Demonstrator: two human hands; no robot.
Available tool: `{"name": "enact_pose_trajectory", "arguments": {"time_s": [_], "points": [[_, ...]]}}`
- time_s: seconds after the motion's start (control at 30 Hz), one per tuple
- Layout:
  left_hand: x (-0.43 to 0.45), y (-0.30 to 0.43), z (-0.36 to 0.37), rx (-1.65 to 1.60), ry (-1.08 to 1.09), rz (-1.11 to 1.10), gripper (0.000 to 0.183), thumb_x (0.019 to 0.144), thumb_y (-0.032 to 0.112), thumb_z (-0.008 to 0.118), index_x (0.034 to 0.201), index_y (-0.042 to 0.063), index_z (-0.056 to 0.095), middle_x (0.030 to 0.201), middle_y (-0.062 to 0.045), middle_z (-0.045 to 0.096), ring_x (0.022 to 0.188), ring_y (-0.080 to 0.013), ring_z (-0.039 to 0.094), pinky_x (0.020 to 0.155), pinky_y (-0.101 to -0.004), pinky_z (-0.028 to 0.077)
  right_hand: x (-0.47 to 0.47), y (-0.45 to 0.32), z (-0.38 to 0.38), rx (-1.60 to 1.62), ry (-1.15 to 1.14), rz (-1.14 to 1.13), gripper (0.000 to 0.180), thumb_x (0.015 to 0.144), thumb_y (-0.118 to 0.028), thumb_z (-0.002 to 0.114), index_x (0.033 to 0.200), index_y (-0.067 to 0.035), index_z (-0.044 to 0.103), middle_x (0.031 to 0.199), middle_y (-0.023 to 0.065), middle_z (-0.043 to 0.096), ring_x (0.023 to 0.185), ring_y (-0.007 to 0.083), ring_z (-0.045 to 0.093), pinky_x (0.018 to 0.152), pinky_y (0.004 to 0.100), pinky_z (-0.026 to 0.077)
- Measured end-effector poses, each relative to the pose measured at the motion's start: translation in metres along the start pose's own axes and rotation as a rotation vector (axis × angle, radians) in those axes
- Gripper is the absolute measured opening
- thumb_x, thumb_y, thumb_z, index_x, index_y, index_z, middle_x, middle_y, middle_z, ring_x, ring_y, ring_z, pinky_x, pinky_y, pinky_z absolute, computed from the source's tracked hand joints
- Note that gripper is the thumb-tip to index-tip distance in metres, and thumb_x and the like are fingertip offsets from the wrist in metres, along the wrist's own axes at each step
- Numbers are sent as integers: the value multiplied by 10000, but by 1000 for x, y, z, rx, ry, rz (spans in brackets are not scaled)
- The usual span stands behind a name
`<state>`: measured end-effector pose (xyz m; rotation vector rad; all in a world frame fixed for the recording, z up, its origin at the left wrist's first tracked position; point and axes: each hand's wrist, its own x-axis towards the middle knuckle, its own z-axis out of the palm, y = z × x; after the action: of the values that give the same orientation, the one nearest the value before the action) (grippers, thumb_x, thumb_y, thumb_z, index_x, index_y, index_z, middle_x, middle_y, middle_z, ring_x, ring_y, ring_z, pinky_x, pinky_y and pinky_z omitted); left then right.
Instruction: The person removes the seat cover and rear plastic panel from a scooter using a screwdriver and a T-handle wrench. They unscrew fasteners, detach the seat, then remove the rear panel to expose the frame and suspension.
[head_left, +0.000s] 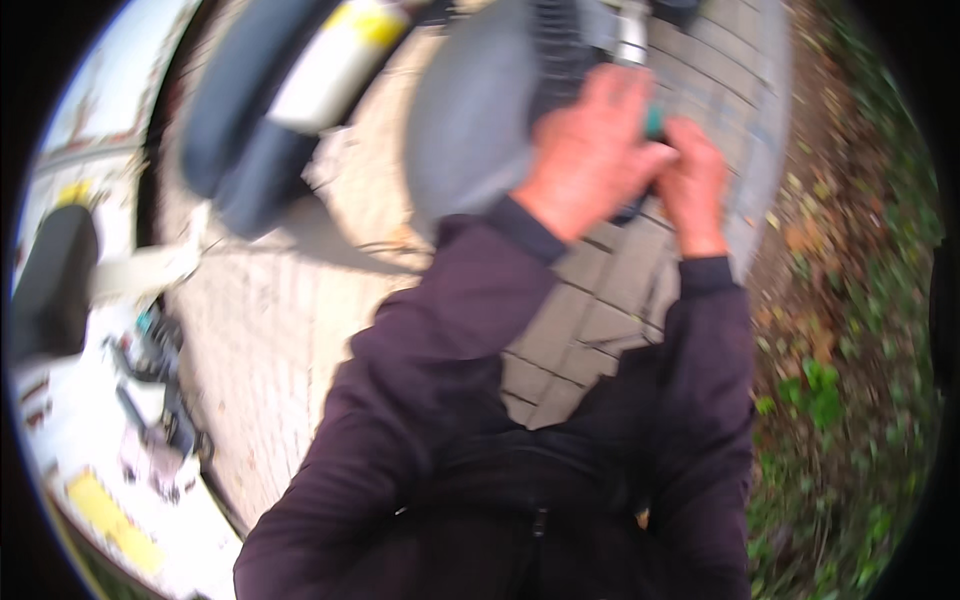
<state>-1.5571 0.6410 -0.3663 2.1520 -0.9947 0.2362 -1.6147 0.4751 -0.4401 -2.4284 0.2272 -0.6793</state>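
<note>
My left hand (592, 150) lies at the lower end of a black ribbed part (556, 52), beside a smooth grey rounded panel (469, 120). My right hand (694, 180) has its fingers curled, close to the left thumb. A small teal piece (655, 121) shows between the two hands; which hand holds it cannot be told. Just above the left fingers is a white tube-like part (632, 34). Dark material shows below the hands. Motion blur and the backs of the hands hide the grip of both.
Upper left, a dark blue-grey rounded body (247, 97) bears a white and yellow part (330, 75). Pavers (585, 322) lie below, with a kerb (765, 150) and leafy soil (840, 315) at right. At far left are a dark seat-like pad (60, 277) and bright white surfaces.
</note>
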Motion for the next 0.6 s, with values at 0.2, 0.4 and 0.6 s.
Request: {"name": "enact_pose_trajectory", "arguments": {"time_s": [0.2, 0.4, 0.6], "points": [[-6, 6, 3, 24, -82, -35, 575, 903, 78, 762, 1429, -67, 581, 1436, -279, 592, 1026, -426, 766, 844, -497, 646, 2, -7, -10, 56, -97, 36, 95, 905, -91, 764, 996, -71, 747, 978, 103, 743, 909, 376, 733, 774, 449, 571], [-5, 0, 17, 100, -41, -33, 504, 879, 127, 826, 1313, -52, 641, 1188, -211, 651, 855, -384, 772, 710, -467, 631, -1, -14, -3, 58, -8, 91, 138, 933, -109, 734, 1063, -68, 714, 1043, 103, 728, 957, 366, 710, 793, 439, 550], [-3, 7, 7, 29, -83, -127, 528, 876, 228, 872, 1275, -30, 641, 1164, -206, 635, 927, -390, 762, 740, -489, 615, -4, -5, 0, 27, -32, 50, 95, 953, -124, 720, 1032, -73, 707, 1008, 103, 720, 926, 359, 709, 772, 436, 545]]}}
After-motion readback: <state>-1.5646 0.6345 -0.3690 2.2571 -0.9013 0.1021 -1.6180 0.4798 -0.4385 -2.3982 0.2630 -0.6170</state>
